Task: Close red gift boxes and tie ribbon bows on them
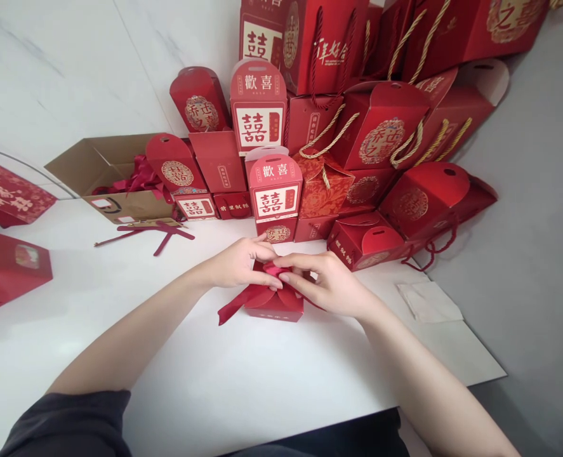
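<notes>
A small red gift box (275,310) sits on the white table in front of me, its top flaps folded over. A red ribbon (236,307) lies over its top, one tail hanging out past the left side. My left hand (236,263) comes in from the left, its fingers pinching the ribbon above the lid. From the right, my right hand (326,279) also pinches the ribbon at the same spot, its fingertips close to the left thumb. Both hands partly cover the ribbon's bunched middle and the box top.
Stacked red gift boxes (275,190) and rope-handled bags (326,47) stand right behind the work. An open brown carton (119,155) with red ribbons is at left, a tied ribbon strip (167,238) before it. A red box (12,270) lies far left, a white tissue (428,301) right.
</notes>
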Demonstrator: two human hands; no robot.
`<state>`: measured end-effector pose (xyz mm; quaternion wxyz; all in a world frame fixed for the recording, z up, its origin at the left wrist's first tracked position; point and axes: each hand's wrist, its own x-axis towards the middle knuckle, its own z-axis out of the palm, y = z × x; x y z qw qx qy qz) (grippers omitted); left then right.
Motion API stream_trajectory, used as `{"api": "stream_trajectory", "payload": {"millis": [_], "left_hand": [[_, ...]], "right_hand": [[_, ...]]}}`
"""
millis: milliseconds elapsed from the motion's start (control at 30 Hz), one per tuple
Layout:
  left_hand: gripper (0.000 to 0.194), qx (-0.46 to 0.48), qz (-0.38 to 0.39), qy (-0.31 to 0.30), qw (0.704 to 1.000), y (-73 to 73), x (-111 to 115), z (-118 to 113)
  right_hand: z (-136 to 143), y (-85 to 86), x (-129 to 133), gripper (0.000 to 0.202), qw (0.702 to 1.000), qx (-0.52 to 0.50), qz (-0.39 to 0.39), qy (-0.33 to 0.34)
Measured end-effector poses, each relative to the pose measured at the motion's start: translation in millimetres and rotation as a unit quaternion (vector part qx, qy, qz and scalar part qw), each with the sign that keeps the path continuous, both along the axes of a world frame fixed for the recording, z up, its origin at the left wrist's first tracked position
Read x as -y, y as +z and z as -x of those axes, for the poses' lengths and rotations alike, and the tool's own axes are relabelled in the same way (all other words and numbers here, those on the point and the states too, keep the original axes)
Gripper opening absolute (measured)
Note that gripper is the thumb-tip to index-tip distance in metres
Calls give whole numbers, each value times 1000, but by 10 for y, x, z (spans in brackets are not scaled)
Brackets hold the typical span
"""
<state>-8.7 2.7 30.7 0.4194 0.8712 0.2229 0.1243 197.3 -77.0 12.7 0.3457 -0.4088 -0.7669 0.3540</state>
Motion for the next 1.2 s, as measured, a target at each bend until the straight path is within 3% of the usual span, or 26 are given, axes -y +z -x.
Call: {"api": "stream_trajectory", "payload": {"millis": [133, 267, 433, 667, 967, 1200], "left_hand": [[28, -8, 6, -4, 1000, 9, -7, 8], [35, -2, -18, 12, 1000, 19, -24, 1], [25, -11, 5, 16, 1000, 35, 17, -14], [30, 38, 164, 80, 982, 16, 54, 11], [24, 52, 164, 40, 984, -3, -5, 35], [23, 36, 200, 28, 979, 4, -8, 37]], "right_hand": [[39, 23, 26, 25, 997, 57, -46, -15], [46, -11, 37, 36, 996, 10, -54, -73], [130, -118, 4, 20, 982, -26, -100, -161], [126, -185, -19, 21, 976, -81, -101, -174], [119, -183, -30, 22, 987, -118, -16, -103], [131, -309, -82, 6, 984, -142, -65, -89]]}}
